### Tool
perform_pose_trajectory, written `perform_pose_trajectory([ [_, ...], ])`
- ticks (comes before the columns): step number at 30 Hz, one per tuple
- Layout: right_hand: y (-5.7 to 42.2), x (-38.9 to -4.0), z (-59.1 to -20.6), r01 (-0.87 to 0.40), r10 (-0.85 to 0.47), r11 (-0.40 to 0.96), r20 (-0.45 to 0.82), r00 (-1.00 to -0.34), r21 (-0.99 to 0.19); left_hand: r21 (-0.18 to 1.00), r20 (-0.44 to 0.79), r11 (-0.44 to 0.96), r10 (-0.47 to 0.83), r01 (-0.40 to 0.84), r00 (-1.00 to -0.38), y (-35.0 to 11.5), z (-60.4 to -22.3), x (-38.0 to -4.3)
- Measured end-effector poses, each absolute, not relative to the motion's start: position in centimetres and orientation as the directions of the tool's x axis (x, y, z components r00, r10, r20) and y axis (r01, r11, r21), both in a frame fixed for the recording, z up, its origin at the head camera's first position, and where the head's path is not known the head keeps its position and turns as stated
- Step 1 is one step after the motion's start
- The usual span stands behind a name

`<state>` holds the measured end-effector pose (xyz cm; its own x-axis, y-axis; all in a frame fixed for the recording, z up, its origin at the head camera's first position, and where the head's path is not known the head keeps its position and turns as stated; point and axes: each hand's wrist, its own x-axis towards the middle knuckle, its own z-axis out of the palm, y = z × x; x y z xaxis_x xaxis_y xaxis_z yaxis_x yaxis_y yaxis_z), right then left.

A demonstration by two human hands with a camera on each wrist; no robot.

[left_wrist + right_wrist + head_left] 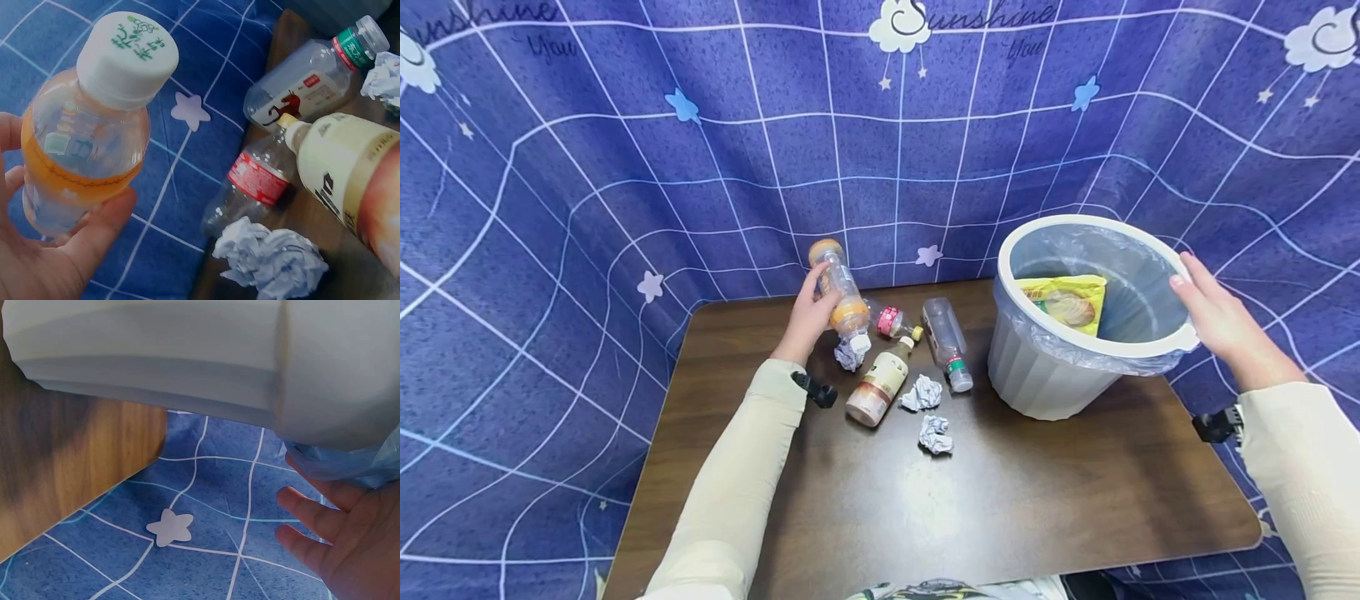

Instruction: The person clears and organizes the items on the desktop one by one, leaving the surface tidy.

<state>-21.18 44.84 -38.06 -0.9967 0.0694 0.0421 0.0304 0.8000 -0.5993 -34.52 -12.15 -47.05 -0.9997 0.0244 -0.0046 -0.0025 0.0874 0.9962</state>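
My left hand (811, 321) grips a clear plastic bottle (851, 310) with orange bands, lifted over the table's back left. Its white cap (128, 59) faces the left wrist camera and points down in the head view. My right hand (1217, 321) is at the right side of a light grey bin (1048, 392), fingers mostly straight beside the rim and liner. A clear bag lines the bin, and a yellow packet (1070, 302) is inside. Beneath the held bottle is a crumpled paper ball (272, 259).
A red-label bottle (891, 322), a peach-coloured drink bottle (880, 385) and a clear bottle with green neck band (945, 333) lie mid-table. Two more paper balls (922, 393) lie in front. A blue patterned curtain (760, 167) hangs behind the brown table (1037, 517).
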Motion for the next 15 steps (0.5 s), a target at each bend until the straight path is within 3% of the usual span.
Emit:
perform_pose_trajectory([
  [15,44.9,-21.2,-38.1,0.037,0.071,0.802,0.035,-0.997,-0.596,0.996,0.031,0.083,0.072,0.037,-0.997,-9.3,-43.1,-35.4],
])
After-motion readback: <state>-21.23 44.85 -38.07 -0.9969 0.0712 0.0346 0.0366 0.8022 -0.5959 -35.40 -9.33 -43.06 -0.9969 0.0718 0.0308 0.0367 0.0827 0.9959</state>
